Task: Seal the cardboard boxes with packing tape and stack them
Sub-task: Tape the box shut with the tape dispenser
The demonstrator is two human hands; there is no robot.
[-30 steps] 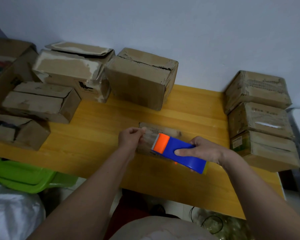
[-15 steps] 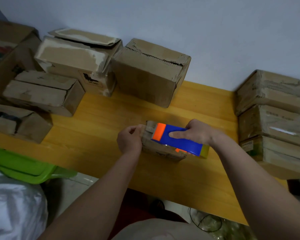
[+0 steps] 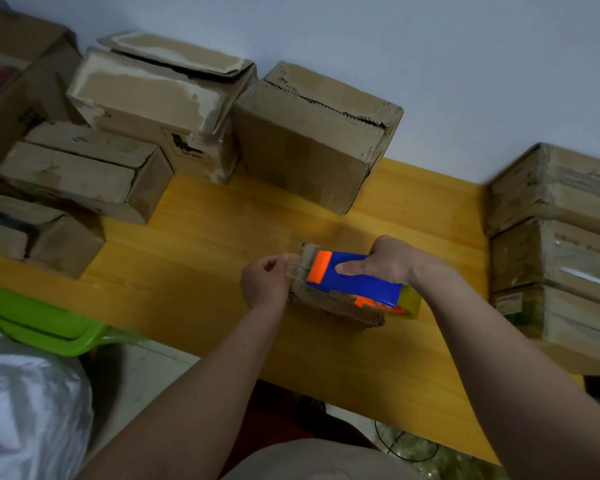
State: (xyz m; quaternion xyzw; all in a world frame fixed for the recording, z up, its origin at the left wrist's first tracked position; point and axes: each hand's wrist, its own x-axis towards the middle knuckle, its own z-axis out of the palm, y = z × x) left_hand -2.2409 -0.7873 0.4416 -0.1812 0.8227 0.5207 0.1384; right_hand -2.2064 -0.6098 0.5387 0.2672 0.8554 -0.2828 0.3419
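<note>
We have a small box [image 3: 329,301] on the table [image 3: 201,244], near its front edge, with unsealed boxes at the left and back and a stack [image 3: 561,244] of three against the wall at our right. We judge the small box light and its worn cardboard soft at the edges, so it will slide or dent under the dispenser [image 3: 355,280] unless it is steadied; the firm place to hold it is the end wall and corners, not the flaps.

Our right hand [image 3: 392,263] is clenched round the dispenser's blue body, forefinger laid along its side, and holds it down on the box top. Our left hand [image 3: 264,284] has its fingers curled at the box's left end, pinching what looks like the free end of the tape [image 3: 293,268] against the cardboard, though the tape is clear and hard to make out.
</note>
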